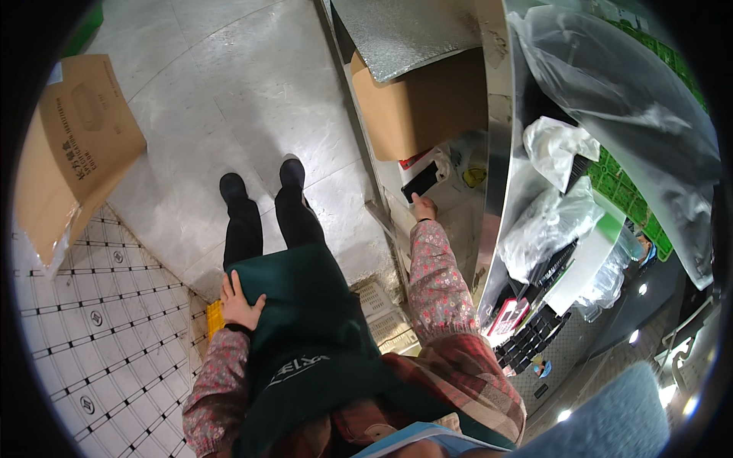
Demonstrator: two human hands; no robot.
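- At the far left we see a flattened brown cardboard box (76, 145) lying partly on the pale stone floor (229, 84) and partly on a white plastic grid mat (99, 320).
- Our left hand (240, 304) lies flat on the dark green cloth apron (305, 320) at the hip, its fingers (229, 286) spread apart and holding nothing; a small yellow object (214, 317) shows just beside the wrist.
- Below the apron in the middle of the view, our black trousers and black shoes (263, 183) stand on the floor.
- Our right hand (424, 206), at the end of a floral-patterned sleeve (435, 282), reaches to a lower shelf under the counter, and its fingers touch the bottom edge of a slim black rectangular phone (421, 180). We cannot tell whether they are clamped on it.
- The phone stands tilted on that shelf, just below a closed brown cardboard carton (416, 107) with a grey textured sheet (397, 34) lying over its top; what the carton holds is hidden.
- Next to the phone a clear plastic bag (469, 164) holds something yellow.
- To the right, the shiny metal counter (500, 114) edge runs upward, and past it sit crumpled clear plastic bags (550, 221) and a large clear plastic sheet (618, 91) over green crates (622, 179); their contents are unclear.
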